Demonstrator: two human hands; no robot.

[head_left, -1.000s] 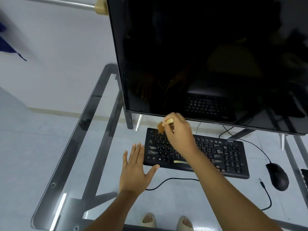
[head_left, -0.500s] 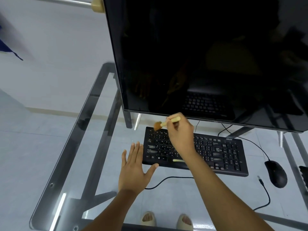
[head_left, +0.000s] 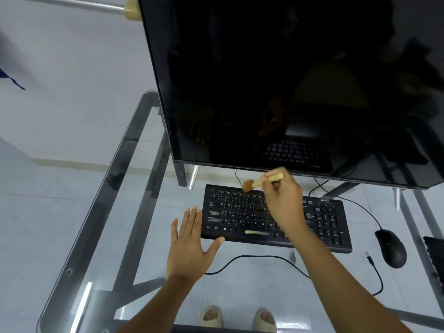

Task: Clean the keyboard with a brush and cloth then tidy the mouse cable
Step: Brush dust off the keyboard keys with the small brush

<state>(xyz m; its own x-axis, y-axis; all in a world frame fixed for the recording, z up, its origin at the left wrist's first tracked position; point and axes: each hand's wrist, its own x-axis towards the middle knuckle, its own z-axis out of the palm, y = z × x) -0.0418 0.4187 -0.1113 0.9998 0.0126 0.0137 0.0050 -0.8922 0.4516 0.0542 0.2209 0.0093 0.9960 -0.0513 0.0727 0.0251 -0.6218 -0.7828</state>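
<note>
Right hand [head_left: 283, 203] pinches brush [head_left: 260, 182] (bristles at top key row) over keyboard [head_left: 336, 227]; left hand [head_left: 189, 248] flat, fingers spread

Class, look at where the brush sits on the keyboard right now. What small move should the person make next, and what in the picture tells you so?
Probably sweep the brush along the top key row toward the keyboard's right end. The right hand grips it with the bristles at the top row, left of centre, while the left hand lies flat at the keyboard's left edge.
</note>
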